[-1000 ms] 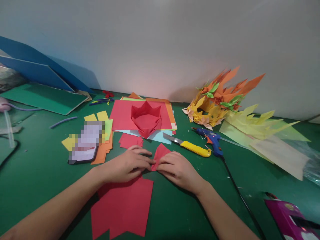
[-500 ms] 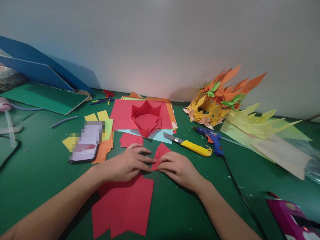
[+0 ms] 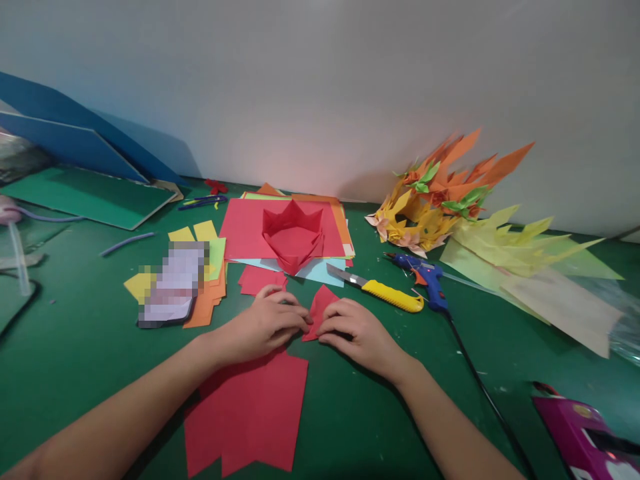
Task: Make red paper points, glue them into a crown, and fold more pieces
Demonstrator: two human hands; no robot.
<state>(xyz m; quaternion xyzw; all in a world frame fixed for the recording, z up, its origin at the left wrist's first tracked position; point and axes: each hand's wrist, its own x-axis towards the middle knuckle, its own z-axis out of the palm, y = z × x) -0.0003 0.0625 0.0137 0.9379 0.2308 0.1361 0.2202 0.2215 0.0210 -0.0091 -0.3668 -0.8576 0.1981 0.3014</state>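
A small folded piece of red paper (image 3: pixel 321 303) lies on the table between my hands. My left hand (image 3: pixel 267 321) has its fingers bent and pinching at the paper's left edge. From the other side, my right hand (image 3: pixel 357 335) grips the paper with thumb and fingers together. Larger red paper sheets (image 3: pixel 253 413) with notched ends lie partly under my left hand and forearm. Just beyond that hand is a small stack of red paper (image 3: pixel 255 279). A red paper crown (image 3: pixel 294 233) stands farther back.
A yellow cutter knife (image 3: pixel 393 295) lies right of centre, its blade exposed, beside a blue glue gun (image 3: pixel 425 277) with a black cord. A phone (image 3: pixel 175 283) rests on coloured paper at left. Finished paper crowns (image 3: pixel 417 223) stand back right; a purple box (image 3: pixel 580 433) sits front right.
My left hand's fingers have bent more and drawn closer together at the paper's edge. My right hand has shifted very slightly; the paper stays in about the same place.
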